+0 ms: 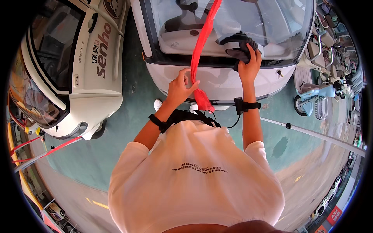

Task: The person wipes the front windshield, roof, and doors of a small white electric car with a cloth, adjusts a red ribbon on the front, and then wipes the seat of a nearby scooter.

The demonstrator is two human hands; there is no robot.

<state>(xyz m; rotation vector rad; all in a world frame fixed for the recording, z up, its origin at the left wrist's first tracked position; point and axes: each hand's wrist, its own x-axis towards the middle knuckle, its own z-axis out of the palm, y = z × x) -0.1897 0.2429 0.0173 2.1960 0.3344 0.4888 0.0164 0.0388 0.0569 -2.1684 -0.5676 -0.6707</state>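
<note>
My right hand (251, 65) grips a dark grey cloth (247, 49) and presses it to the lower edge of the windshield (180, 40) of a small white vehicle. A red ribbon (201, 48) hangs down over the glass and the white front panel (221, 80). Beside the ribbon is my left hand (181, 88), its fingers curled and its thumb apart, lying across the ribbon's edge. The ribbon's frayed lower end (205, 102) falls below that hand. Black straps circle both wrists; the right one carries a small black device (239, 106) with a cable.
A second white vehicle (107, 87) with writing on its door stands at the left. To the right are a light blue scooter (310, 93) and several other scooters. Grey poles (314, 134) extend outward on both sides above the green floor (137, 122).
</note>
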